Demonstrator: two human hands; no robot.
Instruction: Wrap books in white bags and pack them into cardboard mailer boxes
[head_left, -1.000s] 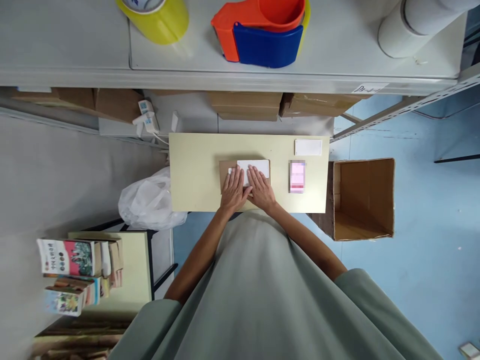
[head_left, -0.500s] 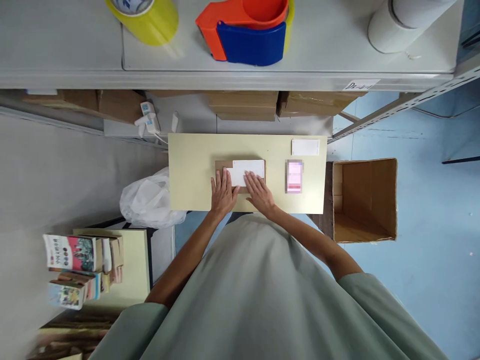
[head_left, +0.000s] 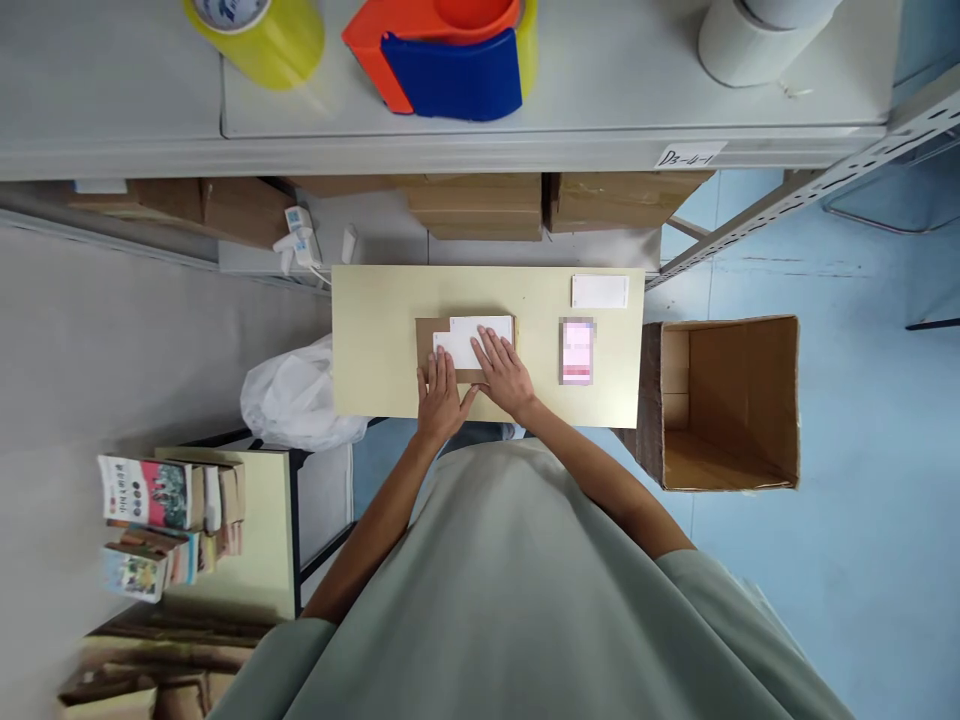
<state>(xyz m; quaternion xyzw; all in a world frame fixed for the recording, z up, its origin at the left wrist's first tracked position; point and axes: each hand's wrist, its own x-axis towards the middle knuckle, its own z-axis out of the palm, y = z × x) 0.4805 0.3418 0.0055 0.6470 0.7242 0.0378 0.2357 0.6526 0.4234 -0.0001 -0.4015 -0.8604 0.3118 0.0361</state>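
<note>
Both hands are lying flat with fingers spread, gripping nothing: the left hand (head_left: 441,398) is pressing the brown cardboard parcel (head_left: 427,340) and the right hand (head_left: 504,375) is pressing its white label (head_left: 469,338), mid-table (head_left: 375,340), left of a pink card (head_left: 577,352).

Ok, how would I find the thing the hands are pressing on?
Find the pale yellow table in the middle of the view. Near its front edge, the left hand and right hand lie flat on a brown cardboard packet with a white label on top. Only it is brown; the pink slip and white card lie apart.
</note>
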